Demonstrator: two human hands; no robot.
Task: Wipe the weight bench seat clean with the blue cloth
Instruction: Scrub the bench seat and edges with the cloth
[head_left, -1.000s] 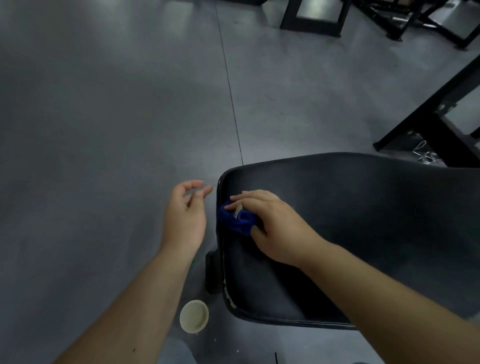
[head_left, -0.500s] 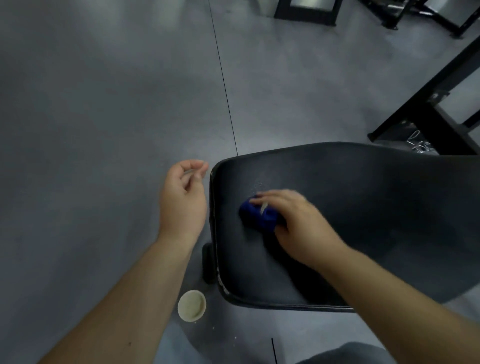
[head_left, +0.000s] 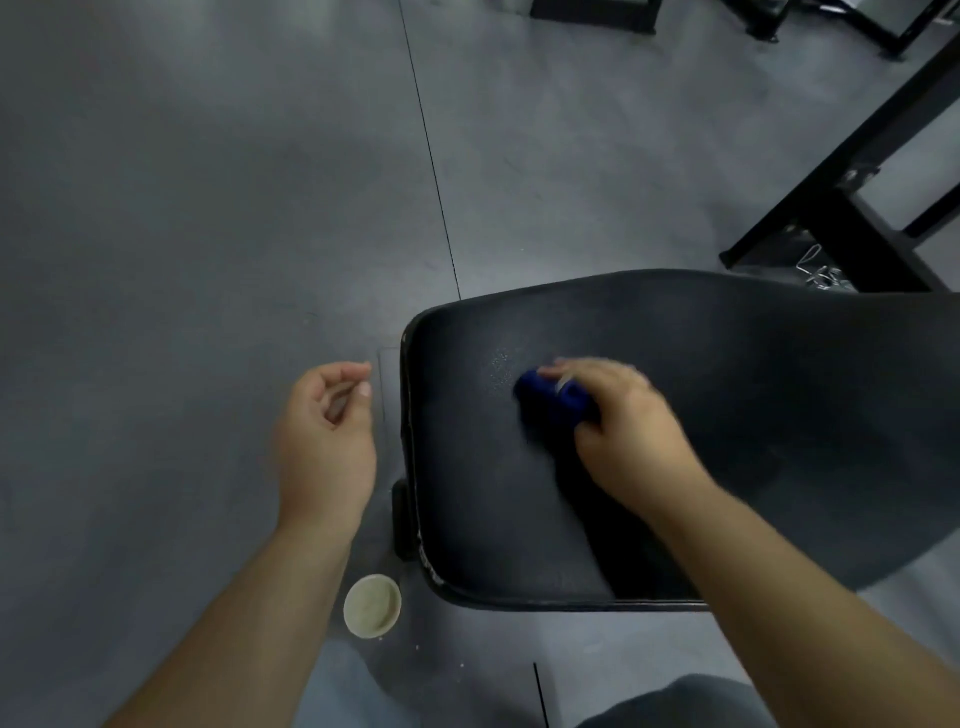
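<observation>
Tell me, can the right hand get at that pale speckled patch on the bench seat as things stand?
Probably yes. The right hand holds the blue cloth on the bench seat, and the speckled patch lies just beyond the cloth, with only bare seat between.

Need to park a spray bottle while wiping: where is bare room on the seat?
The weight bench seat is bare beyond the right hand toward its far and right side, and between its left edge and the blue cloth. Crowded: mid-seat under that hand, and the floor off the left edge, with the left hand and a small cup.
</observation>
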